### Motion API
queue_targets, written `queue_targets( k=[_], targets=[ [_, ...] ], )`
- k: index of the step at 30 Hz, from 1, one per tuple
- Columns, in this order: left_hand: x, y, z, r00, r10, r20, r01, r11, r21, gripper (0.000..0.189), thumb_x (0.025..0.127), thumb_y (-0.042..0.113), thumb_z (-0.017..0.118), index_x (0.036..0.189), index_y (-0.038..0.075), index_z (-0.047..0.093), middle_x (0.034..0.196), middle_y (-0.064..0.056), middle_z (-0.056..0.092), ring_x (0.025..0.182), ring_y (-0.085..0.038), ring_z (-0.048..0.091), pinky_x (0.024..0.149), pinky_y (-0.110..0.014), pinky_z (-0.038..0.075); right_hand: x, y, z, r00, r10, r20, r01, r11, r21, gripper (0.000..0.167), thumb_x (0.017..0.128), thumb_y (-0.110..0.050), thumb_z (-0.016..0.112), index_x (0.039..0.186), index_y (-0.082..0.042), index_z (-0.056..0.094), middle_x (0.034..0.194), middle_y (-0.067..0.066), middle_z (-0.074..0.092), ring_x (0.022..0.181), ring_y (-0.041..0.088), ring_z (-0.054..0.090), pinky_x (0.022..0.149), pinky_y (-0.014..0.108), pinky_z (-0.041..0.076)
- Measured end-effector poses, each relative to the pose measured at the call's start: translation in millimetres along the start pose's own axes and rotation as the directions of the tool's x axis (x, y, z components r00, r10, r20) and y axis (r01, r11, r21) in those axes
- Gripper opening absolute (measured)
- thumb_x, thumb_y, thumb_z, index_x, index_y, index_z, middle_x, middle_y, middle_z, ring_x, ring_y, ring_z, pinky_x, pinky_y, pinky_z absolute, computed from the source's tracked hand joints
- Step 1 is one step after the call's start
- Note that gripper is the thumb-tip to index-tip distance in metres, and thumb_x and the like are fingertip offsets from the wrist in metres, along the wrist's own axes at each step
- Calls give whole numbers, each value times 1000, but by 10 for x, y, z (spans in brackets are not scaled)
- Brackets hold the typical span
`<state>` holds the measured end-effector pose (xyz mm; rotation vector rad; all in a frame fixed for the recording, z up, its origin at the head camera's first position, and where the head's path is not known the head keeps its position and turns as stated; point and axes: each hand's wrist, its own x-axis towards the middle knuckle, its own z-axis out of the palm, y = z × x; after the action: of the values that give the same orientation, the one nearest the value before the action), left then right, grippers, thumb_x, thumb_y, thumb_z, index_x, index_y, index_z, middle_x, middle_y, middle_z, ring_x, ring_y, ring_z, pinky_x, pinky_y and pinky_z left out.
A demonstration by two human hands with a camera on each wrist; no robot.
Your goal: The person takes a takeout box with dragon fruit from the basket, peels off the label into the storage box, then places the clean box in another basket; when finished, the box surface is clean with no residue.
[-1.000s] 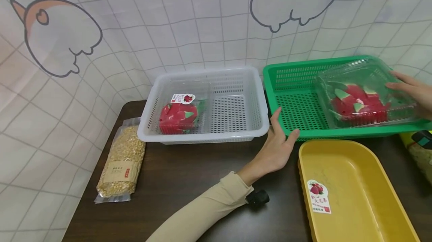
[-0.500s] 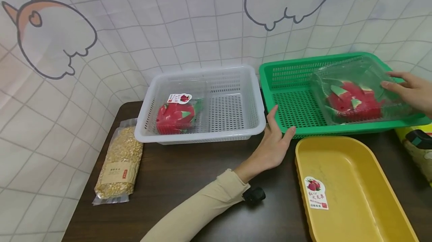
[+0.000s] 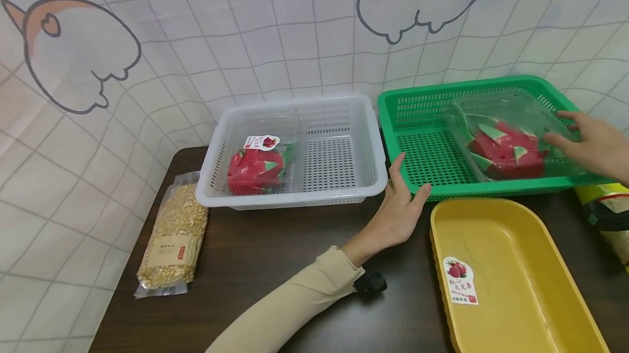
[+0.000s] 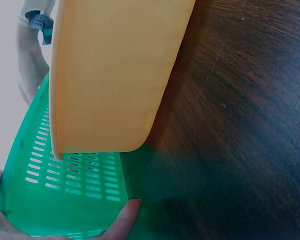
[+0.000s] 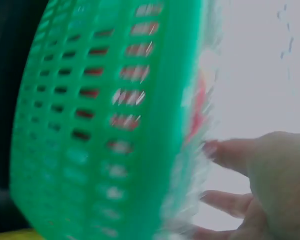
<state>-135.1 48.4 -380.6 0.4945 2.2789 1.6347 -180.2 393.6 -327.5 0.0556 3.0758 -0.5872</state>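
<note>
In the head view, a clear plastic clamshell box (image 3: 506,101) with a red dragon fruit (image 3: 511,148) inside sits in the green basket (image 3: 422,192), towards its right end. My right hand (image 3: 589,137) is at the box's right end, fingers and thumb spread, fingertips touching or very near the plastic. The right wrist view shows these fingers (image 5: 230,155) beside the blurred clear plastic. My left hand (image 3: 393,219) rests at the basket's near-left corner, index finger and thumb apart. In the left wrist view its thumb (image 4: 124,220) lies against the green wall.
A white basket (image 3: 295,200) holds another boxed dragon fruit (image 3: 255,170) with a label. Close in front of the green basket stands a yellow tray (image 3: 511,265) with a dragon fruit sticker (image 3: 460,282). A bag of yellow grains (image 3: 172,233) lies left; a partly hidden yellow package (image 3: 614,200) lies right.
The clamshell box has shifted left and settled lower into the green basket. My right hand has followed it left, its fingers loosening. My left hand stays at the corner.
</note>
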Motion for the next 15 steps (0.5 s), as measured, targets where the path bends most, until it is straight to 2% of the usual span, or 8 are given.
queue_targets(
  k=[3,5,8,12,15],
  targets=[
    [-1,2,-1,1000,9,2,-9,1000,0,73,113,42,40,165,31,-10,174,-12,-6,160,-29,8,125,-51,26,-39,-112,-17,999,-25,21,26,998,-65,87,112,-47,40,154,23,8,130,58,34,119,71,33,95,82,34],
    [0,4,-2,1000,14,4,-14,1000,1,73,113,42,40,165,31,-10,174,-13,-7,160,-30,8,125,-51,27,-55,-157,-3,998,-37,46,40,998,-51,89,112,-48,39,155,22,6,138,57,29,126,71,26,101,83,28],
    [0,3,-2,1000,16,7,-16,1000,0,73,113,42,39,165,31,-11,174,-13,-7,160,-30,8,125,-51,27,-77,-166,52,997,-44,71,44,999,1,86,113,-47,33,154,23,4,148,56,13,137,71,11,107,83,19],
    [-4,-2,1,1000,11,8,-11,1000,3,73,113,42,40,165,32,-10,174,-13,-7,160,-30,8,125,-52,27,-93,-129,126,996,-45,74,42,998,43,86,113,-49,26,154,23,1,148,58,3,141,70,3,107,84,17],
    [-4,-7,12,1000,11,2,-11,1000,1,73,113,41,40,165,31,-10,174,-13,-6,160,-30,9,125,-52,27,-103,-103,154,997,-52,65,49,997,58,87,113,-50,24,154,23,1,148,58,1,141,70,3,107,84,17]
  ],
)
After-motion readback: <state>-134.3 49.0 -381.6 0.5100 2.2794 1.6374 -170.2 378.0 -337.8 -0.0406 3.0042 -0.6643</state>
